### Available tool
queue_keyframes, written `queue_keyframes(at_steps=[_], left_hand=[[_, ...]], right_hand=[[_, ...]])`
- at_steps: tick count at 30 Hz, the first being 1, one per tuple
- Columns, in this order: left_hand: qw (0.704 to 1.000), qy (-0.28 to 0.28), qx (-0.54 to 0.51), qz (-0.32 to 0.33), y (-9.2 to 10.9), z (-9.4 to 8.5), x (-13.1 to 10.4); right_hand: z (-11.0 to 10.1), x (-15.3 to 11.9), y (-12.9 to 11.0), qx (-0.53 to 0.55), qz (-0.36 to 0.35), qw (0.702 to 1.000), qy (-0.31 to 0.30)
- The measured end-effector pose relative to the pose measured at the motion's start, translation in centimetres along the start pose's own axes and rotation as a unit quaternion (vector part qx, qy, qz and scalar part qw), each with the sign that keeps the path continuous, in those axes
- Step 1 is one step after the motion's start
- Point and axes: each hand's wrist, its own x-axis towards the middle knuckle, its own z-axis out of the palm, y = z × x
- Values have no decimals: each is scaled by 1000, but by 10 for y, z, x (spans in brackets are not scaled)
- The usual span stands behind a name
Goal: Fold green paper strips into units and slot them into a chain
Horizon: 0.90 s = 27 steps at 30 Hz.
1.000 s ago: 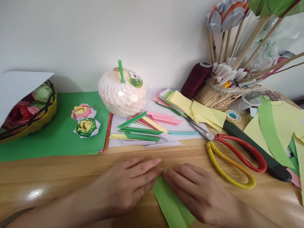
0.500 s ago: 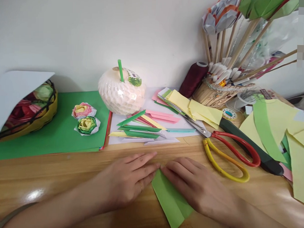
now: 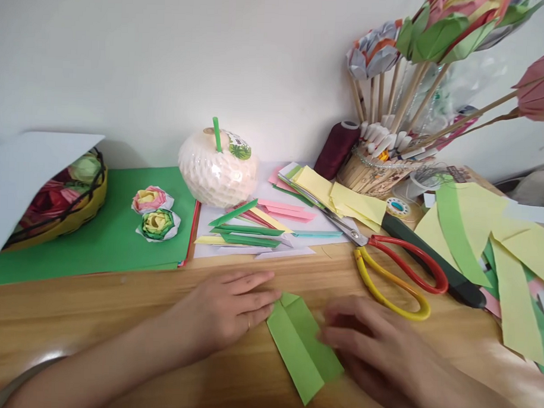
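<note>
So there's a creased piece of light green paper [image 3: 303,342] lying flat on the wooden worktop [image 3: 128,354], right between the two hands. The left hand [image 3: 230,306] is palm down with its fingers out fairly straight and a bit apart, tips touching the paper's top left corner. The right hand [image 3: 369,344] is blurry, fingers curled beside the paper's right edge; can't tell if they're pinching any of it. Scissors with one red and one yellow handle [image 3: 392,270] sit just beyond the right hand, and folded strips [image 3: 253,227] are piled on white paper past the left.
</note>
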Motion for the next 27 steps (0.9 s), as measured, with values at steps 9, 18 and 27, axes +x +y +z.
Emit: queue_keyframes(at_steps=[9,18,27], left_hand=[[999,48,21,-1,13,-13,1],[997,51,60,18,33,-11,8],[993,40,109,3,31,-10,-1]], right_hand=[[18,15,-25,-164,-36,976,136],[32,40,-30,-112,42,980,160],[25,52,-22,28,95,989,107]])
